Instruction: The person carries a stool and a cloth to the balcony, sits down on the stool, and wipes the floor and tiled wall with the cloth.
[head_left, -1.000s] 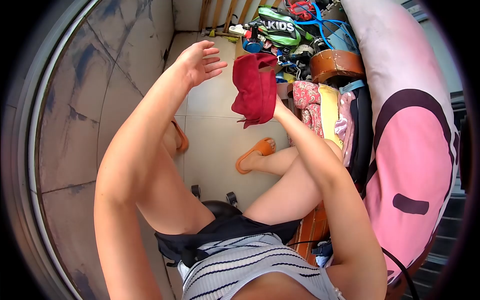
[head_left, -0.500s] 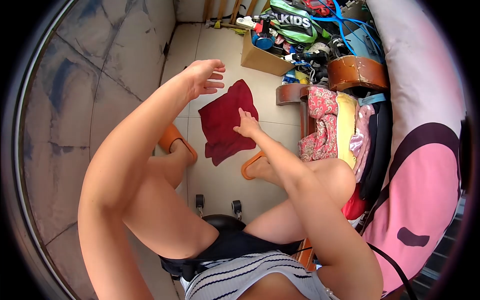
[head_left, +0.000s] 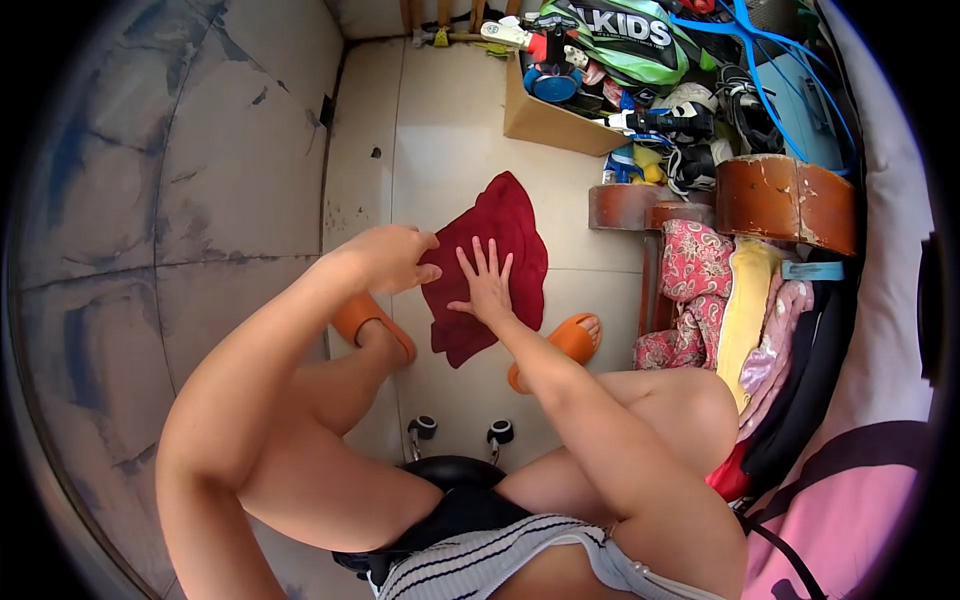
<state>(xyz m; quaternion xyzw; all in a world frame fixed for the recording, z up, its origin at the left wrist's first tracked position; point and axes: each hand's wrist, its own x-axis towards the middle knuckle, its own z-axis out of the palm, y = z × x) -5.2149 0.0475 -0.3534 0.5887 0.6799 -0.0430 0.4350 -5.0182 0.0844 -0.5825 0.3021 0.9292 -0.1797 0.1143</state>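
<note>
A dark red cloth [head_left: 515, 235] lies unevenly spread on the tiled floor between my feet, its edges irregular. My right hand [head_left: 488, 285] is over the middle of it, palm down with fingers spread; whether it presses on the fabric I cannot tell. Near the cloth's left edge is my left hand [head_left: 390, 262], its thumb apart from the bent fingers and nothing seen between them. On either side of the cloth are my feet in orange slippers [head_left: 570, 345].
A cardboard box [head_left: 555, 125] of toys and shoes stands at the back right. Closer on the right are worn brown wooden furniture [head_left: 785, 200] and folded fabrics [head_left: 695, 265]. A tiled wall [head_left: 240, 150] rises on the left. Small casters [head_left: 500, 431] show under my seat.
My left hand has come down and nearer, from beyond the cloth to its left edge. My right hand has spread its fingers over the cloth. The view has shifted.
</note>
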